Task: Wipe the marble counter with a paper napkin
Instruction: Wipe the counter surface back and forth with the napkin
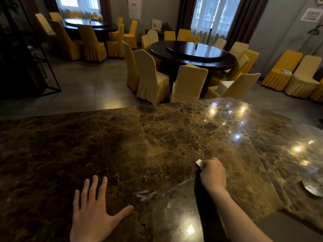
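A brown veined marble counter (122, 145) fills the lower half of the head view. My right hand (212, 173) rests on it right of centre, fingers closed on a white paper napkin (199, 162); only a small corner of the napkin shows past the knuckles. My left hand (94, 212) lies flat on the counter at the lower left, palm down, fingers spread, holding nothing. A wet, shiny streak (145, 194) crosses the marble between the two hands.
A grey dish-like object (312, 188) sits at the counter's right edge. Beyond the far edge stand round dark dining tables (192, 53) ringed with yellow-covered chairs (150, 77). A black metal frame (43, 67) stands at the left.
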Tool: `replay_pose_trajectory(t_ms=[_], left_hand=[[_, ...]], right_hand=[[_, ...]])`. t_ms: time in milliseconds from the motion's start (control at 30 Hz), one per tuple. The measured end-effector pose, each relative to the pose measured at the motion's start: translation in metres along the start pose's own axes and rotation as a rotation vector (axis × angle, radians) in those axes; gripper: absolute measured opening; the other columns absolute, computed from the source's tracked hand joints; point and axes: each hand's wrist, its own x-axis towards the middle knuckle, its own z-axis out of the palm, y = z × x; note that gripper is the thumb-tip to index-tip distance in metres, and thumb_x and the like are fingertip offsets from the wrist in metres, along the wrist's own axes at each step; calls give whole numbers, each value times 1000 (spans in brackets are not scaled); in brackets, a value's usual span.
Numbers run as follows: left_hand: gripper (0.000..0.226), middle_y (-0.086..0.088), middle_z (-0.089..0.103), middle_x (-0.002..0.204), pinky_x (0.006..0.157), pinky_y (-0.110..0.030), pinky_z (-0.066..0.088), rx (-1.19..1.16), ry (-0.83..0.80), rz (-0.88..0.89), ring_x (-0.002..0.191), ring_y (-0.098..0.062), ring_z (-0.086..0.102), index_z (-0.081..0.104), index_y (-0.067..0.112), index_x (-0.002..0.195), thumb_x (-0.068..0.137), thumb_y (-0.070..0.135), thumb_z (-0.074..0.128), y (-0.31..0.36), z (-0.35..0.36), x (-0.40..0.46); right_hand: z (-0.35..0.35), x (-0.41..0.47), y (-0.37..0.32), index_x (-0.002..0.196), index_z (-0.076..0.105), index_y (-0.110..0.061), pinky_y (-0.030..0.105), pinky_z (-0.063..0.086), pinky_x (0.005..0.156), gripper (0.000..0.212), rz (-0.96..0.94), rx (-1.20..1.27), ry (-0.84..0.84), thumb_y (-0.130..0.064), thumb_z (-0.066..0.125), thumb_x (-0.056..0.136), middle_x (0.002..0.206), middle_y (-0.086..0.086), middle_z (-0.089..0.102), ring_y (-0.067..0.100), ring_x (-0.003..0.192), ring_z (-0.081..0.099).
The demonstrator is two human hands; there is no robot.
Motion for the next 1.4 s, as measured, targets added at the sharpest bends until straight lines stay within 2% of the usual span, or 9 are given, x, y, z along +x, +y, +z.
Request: replay_pose_trajectory(t_ms=[133,300,367,467,567,967,1167,1267,1400], left_hand=[[151,2,-23,171,129,-51,-12,1,-9,-11,155,-22,-26,-18,34,160,34,115,-3,1,0,1],[154,2,-24,170,130,-51,-11,8,-25,-18,155,-22,-26,-18,33,160,29,115,-6,3,-4,0],[154,2,-24,170,130,-50,-11,3,-29,-17,155,-22,-25,-18,34,160,29,115,-5,4,-5,0],[151,3,-25,170,129,-51,-12,-16,-19,-6,154,-21,-28,-18,34,160,34,116,-1,2,-2,-1],[147,3,-25,170,129,-50,-13,-30,2,9,154,-20,-29,-18,34,160,39,116,3,-1,0,-3],[142,1,-25,170,129,-53,-12,-33,29,55,153,-22,-31,-15,30,161,51,115,13,-8,4,-5],[151,-1,-31,168,127,-55,-16,-26,-9,98,150,-25,-38,-20,27,160,44,117,18,-11,3,-7],[154,-3,-33,167,127,-57,-17,-34,-6,114,149,-26,-40,-22,26,159,43,117,21,-13,4,-6],[156,-4,-35,166,126,-58,-17,-19,-12,123,148,-27,-42,-25,24,157,40,118,20,-14,6,-6]], right_hand=[[10,-30,-38,83,74,-14,29,39,68,13,-139,12,-6,-14,65,92,83,-2,48,20,80,52],[24,-80,-67,80,74,-17,29,37,62,13,-491,125,-261,-23,69,91,82,-9,45,13,73,47],[10,-68,-46,79,76,-19,29,36,58,12,-432,172,-203,-26,73,88,79,-9,50,10,68,48],[-15,-16,9,96,79,-17,29,39,64,12,-71,114,42,-12,73,88,83,1,58,24,73,59],[-28,14,41,95,78,-8,38,46,74,20,127,-27,6,-2,63,84,88,12,55,42,90,61],[25,-97,-97,78,74,-18,29,41,65,21,-549,120,-289,-17,62,95,84,-6,46,15,77,49],[15,-58,-67,82,80,-16,36,49,67,16,-189,65,-91,-12,67,90,82,-1,54,23,75,58],[24,-86,-86,74,74,-14,19,37,56,20,-319,44,-101,-15,67,92,78,-5,49,13,68,52],[19,-103,-81,71,74,-17,27,39,58,19,-464,82,-220,-17,71,90,75,-9,49,10,66,51]])
